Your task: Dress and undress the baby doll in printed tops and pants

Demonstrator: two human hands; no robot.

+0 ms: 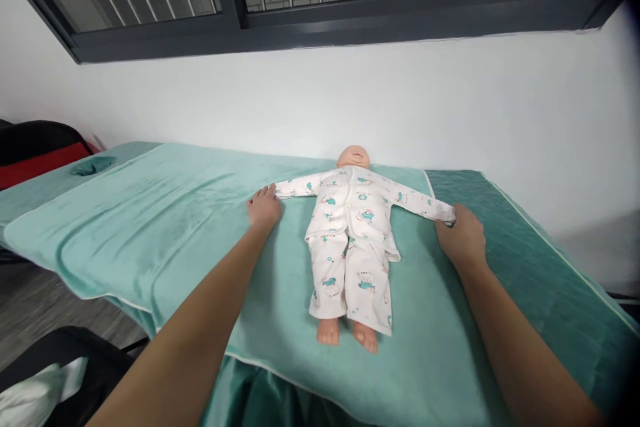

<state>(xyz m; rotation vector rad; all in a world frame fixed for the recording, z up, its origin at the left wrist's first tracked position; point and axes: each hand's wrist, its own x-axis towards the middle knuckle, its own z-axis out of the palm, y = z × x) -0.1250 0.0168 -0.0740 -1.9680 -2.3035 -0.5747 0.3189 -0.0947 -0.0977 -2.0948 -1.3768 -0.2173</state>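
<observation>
A baby doll (354, 157) lies on its back on a light green blanket (200, 213), its feet toward me. It is dressed in a white printed pajama top (367, 197) with long sleeves and matching pants (367, 280). Both sleeves are stretched out sideways. My left hand (264, 205) is closed on the end of one sleeve at the doll's left side in view. On the opposite side, my right hand (461, 235) pinches the other sleeve's cuff. The doll's hands are not visible. Its bare feet show below the pant legs.
The bed's darker green quilted cover (500, 240) shows at right. A white wall and a dark-framed window (320, 30) stand behind. A black and red item (40, 153) is at far left. A black chair (75, 360) with pale cloth (35, 397) stands at lower left.
</observation>
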